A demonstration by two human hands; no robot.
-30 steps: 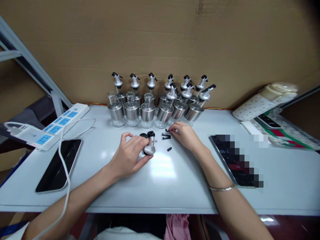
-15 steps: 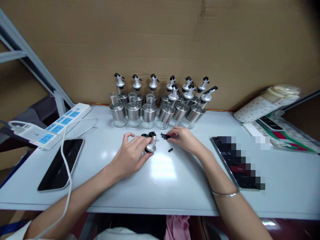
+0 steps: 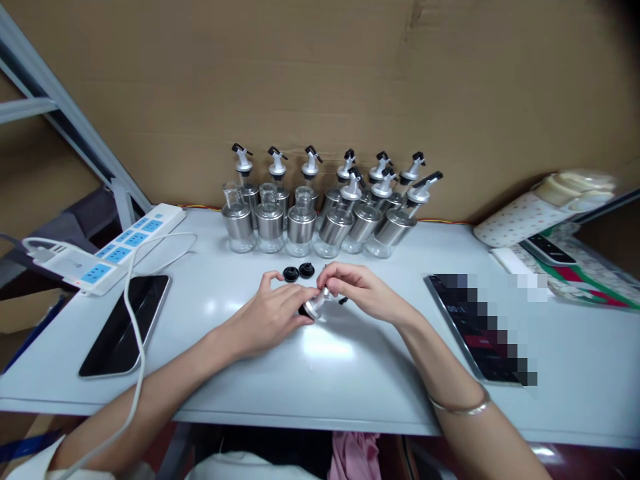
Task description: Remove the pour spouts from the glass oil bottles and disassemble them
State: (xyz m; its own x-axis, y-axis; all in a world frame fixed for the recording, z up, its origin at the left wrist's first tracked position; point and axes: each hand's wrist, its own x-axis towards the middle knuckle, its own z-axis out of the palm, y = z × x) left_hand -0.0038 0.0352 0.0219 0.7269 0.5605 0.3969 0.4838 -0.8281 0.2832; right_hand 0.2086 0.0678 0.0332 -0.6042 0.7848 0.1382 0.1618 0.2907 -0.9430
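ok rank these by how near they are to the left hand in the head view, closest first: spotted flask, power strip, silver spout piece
1. silver spout piece: in the grip of the left hand, at its fingertips
2. power strip: off to the left, toward the back of the table
3. spotted flask: far over on the right side

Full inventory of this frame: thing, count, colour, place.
Loose pourer: 1, silver, front centre
Pourer bottles: 9, silver, rear and front right
Open bottles: 3, silver, front left
Discs: 2, black, centre
Small part: 1 visible, black, centre
Table: 1, whitish, centre
Power strip: 1, white, left
Cable: 1, white, left
Dark devices: 3, black, left and right
Flask: 1, white, right
Patterned item: 1, multicoloured, right
Block: 1, white, right
Cardboard: 1, brown, behind
Frame: 1, grey, left
Cloth: 1, pink, below
Bracelet: 1, silver, right forearm
Left hand: 1, bare, on pourer
Right hand: 1, bare, at pourer
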